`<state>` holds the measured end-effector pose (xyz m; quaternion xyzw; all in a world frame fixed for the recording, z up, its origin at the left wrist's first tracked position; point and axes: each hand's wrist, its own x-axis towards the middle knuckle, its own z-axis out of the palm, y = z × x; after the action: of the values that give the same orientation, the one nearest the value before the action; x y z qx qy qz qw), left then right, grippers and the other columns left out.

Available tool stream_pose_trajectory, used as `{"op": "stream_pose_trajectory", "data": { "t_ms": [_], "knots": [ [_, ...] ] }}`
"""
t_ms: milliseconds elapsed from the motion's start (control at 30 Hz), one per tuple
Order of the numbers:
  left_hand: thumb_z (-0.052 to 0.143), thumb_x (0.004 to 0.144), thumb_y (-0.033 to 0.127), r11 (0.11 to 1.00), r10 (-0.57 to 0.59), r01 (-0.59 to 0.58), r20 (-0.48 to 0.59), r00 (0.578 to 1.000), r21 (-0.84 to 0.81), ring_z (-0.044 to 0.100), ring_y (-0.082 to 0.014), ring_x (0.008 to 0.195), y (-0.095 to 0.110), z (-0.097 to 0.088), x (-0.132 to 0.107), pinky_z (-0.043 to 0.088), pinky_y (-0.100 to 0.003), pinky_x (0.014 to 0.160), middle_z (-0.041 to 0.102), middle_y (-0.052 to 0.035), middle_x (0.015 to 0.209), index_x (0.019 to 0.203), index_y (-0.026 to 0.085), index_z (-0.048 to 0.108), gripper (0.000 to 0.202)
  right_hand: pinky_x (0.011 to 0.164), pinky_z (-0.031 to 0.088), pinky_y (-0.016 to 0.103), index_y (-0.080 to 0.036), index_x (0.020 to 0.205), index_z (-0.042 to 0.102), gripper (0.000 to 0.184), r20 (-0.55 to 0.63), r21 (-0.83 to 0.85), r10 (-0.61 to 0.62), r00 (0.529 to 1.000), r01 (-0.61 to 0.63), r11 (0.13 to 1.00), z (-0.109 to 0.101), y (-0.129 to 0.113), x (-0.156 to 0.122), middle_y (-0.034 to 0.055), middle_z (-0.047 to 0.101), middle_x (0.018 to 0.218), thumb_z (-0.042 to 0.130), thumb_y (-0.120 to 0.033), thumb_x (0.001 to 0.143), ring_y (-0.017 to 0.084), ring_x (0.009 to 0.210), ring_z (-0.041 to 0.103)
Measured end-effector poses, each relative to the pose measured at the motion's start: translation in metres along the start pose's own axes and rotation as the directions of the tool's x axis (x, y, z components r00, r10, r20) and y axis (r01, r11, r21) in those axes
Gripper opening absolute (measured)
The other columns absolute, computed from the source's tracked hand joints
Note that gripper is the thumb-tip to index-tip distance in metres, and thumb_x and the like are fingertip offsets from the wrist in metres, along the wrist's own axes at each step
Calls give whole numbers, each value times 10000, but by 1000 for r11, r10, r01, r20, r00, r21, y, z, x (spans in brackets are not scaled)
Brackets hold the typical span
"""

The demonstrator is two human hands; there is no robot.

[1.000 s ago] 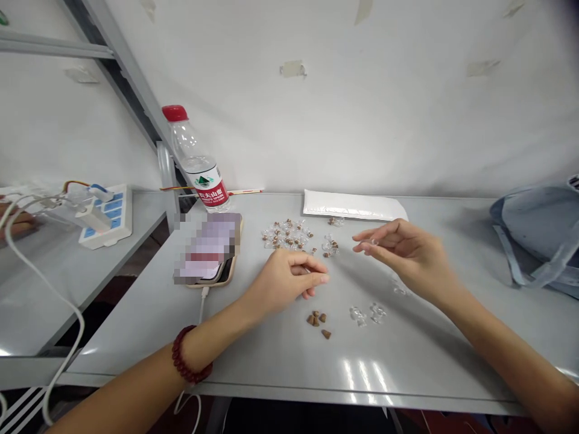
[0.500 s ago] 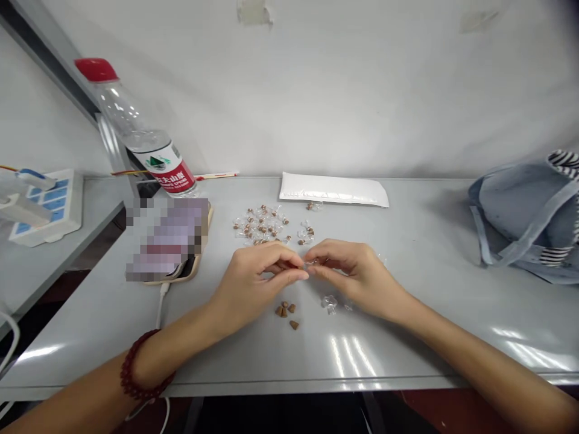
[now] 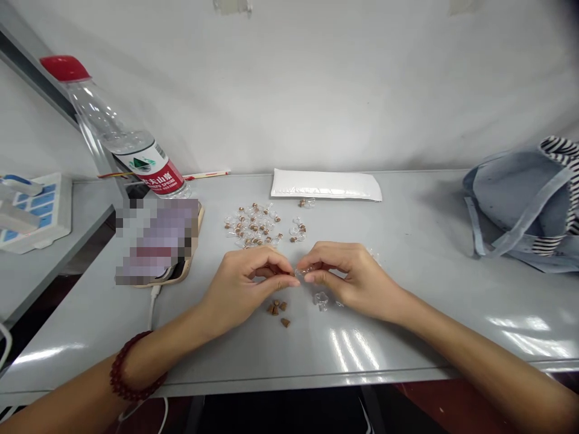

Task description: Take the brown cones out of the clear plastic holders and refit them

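In front of me, my left hand point(image 3: 256, 289) pinches a small cork stopper, mostly hidden by its fingertips. Facing it, my right hand point(image 3: 350, 274) grips a tiny clear glass bottle point(image 3: 300, 273) between thumb and fingers. The two sets of fingertips almost meet. Below the left fingers lie several loose brown corks point(image 3: 275, 309). Small clear bottles point(image 3: 321, 301) without corks rest under the right hand. Beyond my hands spreads a pile of corked mini bottles point(image 3: 253, 226), with a few more corked ones point(image 3: 298, 229) just to its right.
A white padded envelope point(image 3: 325, 184) lies along the wall. On the left are a large water bottle point(image 3: 149, 163) with a red cap, a phone point(image 3: 165, 241) on a cable, and a power strip point(image 3: 40, 208). A blue-grey cloth bag point(image 3: 515, 205) sits at the right.
My view has shifted slightly, so most things appear a little further left. The fingertips have drawn slightly apart, and more of the glass bottle shows between them.
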<state>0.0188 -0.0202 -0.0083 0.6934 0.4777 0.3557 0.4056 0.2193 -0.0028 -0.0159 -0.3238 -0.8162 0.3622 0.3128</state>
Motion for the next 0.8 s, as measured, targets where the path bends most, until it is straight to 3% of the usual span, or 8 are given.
{"op": "stream_pose_trajectory", "data": {
  "t_ms": [233,500,800],
  "knots": [
    [738,709,172,991,34,-35,-11,999,-131,603,-89,640,0,1,-4,536,-180,598,653,10,712,685,151,647,96,598,436,263,-166,873,676,169,-38,-58,-5,999,3,998,3,-4,0,19,634,751,530,-90,832,118,645,551],
    [762,687,182,969,-44,56,55,998,-240,587,-86,611,-3,-4,-1,501,-179,560,642,2,685,664,139,665,109,576,429,223,-148,857,664,234,84,-19,-33,996,35,999,6,-10,0,6,622,727,474,-15,823,85,596,533],
    [761,691,180,927,-13,31,51,999,-375,572,-83,573,-8,-6,2,494,-202,552,625,4,664,672,133,643,128,541,432,236,-156,889,647,176,42,86,155,987,-158,984,9,-12,-1,12,634,725,478,-118,858,90,556,531]
  ]
}}
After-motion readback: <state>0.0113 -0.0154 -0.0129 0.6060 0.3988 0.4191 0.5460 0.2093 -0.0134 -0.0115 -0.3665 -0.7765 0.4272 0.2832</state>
